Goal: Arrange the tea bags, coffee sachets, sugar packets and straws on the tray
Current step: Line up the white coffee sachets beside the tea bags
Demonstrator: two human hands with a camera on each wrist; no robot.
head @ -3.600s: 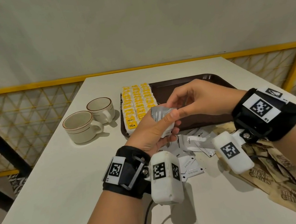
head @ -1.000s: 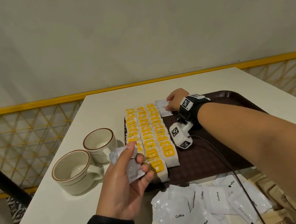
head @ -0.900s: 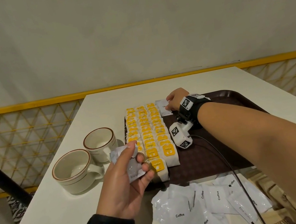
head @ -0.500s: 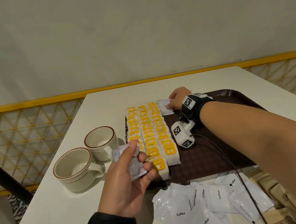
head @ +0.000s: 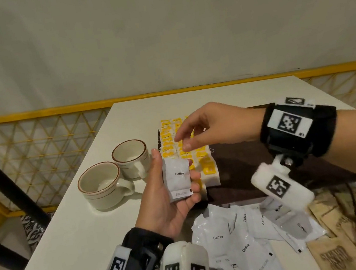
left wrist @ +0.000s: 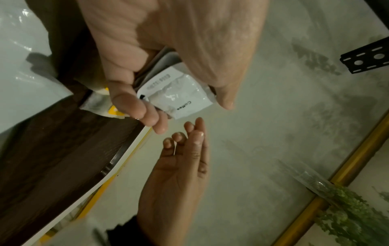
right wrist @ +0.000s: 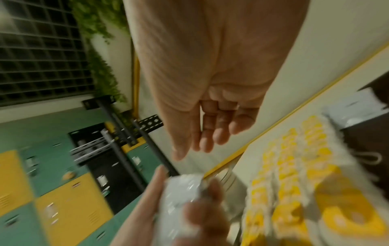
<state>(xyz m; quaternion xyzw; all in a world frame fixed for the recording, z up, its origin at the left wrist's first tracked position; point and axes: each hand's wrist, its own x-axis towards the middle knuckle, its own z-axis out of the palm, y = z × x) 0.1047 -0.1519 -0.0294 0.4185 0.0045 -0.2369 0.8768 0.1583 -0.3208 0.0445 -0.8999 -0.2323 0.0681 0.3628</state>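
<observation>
L hand point(head: 170, 196) grips a small stack of white foil coffee sachets point(head: 178, 181), thumb on one edge, fingers point(head: 194, 175) curled round the other, held above the worktop point(head: 73, 244) just in front of the dark brown plastic tray point(head: 248, 170). R hand point(head: 208, 127) is empty, fingers loosely spread, close above the stack w/o touching.

Risks:
- Pinching more than one sachet: foil is slick, so extras may drop.
- R wrist passing low over the yellow-tagged tea bag rows point(head: 183, 148) may knock them out of line.
- Loose white sachets point(head: 239, 237) lie near the worktop edge; a sleeve or cable may sweep them off.
</observation>
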